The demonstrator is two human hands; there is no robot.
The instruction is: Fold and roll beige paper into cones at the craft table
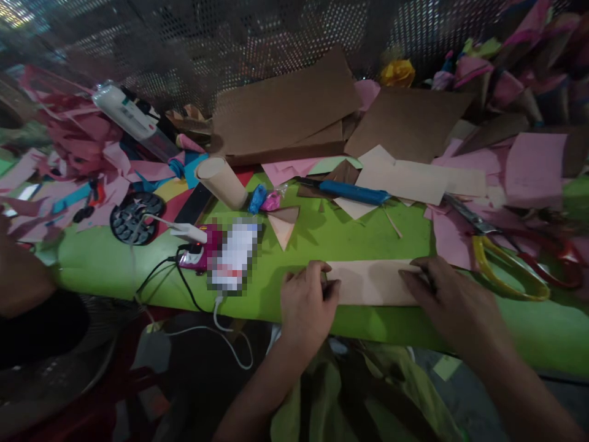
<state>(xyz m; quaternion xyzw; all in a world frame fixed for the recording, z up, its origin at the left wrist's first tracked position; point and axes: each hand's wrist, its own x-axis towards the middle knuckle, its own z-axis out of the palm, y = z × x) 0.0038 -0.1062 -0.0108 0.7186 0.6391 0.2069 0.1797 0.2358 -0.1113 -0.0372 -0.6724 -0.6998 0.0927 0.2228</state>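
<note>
A long strip of tan paper (370, 282) lies flat near the front edge of the green table (115, 264). My left hand (306, 304) rests on the strip's left end with its fingers curled and pinching the edge. At the right end, my right hand (448, 301) presses down on the strip with its fingers bent over it. Both hands grip the paper.
Yellow-handled scissors (506, 261) and red-handled scissors (559, 267) lie right of the strip. A blue-handled knife (352, 192), a paper roll (223, 182), a small paper cone (283, 226), brown cardboard sheets (285, 110), pink paper scraps (536, 169) and a charging device with cables (202, 255) lie beyond. Another person's arm (21, 276) is at the left.
</note>
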